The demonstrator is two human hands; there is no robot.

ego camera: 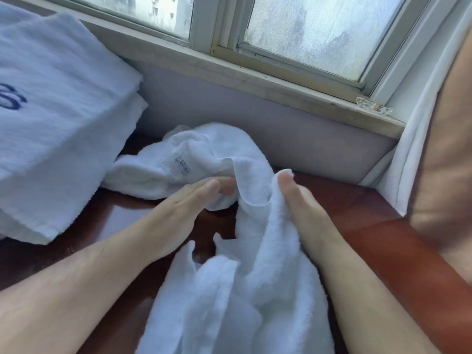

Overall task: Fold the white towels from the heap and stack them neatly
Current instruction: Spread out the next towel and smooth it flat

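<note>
From the head camera we see both bare forearms reaching forward over a red-brown table (370,238) toward the window sill (255,80).

The left hand (178,203) lies below the middle of the sill. It is edge-up, with its fingers straight and close together, not gripping. Its fingertips just meet a fold of the loose towel (255,277).

The right hand (304,200) is just beside it, nearer the sill's right end. Its thumb (288,185) is pressed onto a raised corner of that towel, pinching it. The other fingers are hidden behind the cloth.

The loose towel is white and crumpled. It starts against the wall under the sill, where a small label (182,163) shows, passes between our two hands and bunches toward us between the forearms. We cannot tell whether it is one cloth or two.

Under the sill's left end sits a stack of folded towels (58,123), with blue stitching (10,99) on the top one.

A small glass dish (374,107) stands on the sill's right end, and a brown and white curtain (439,149) hangs past it.
</note>
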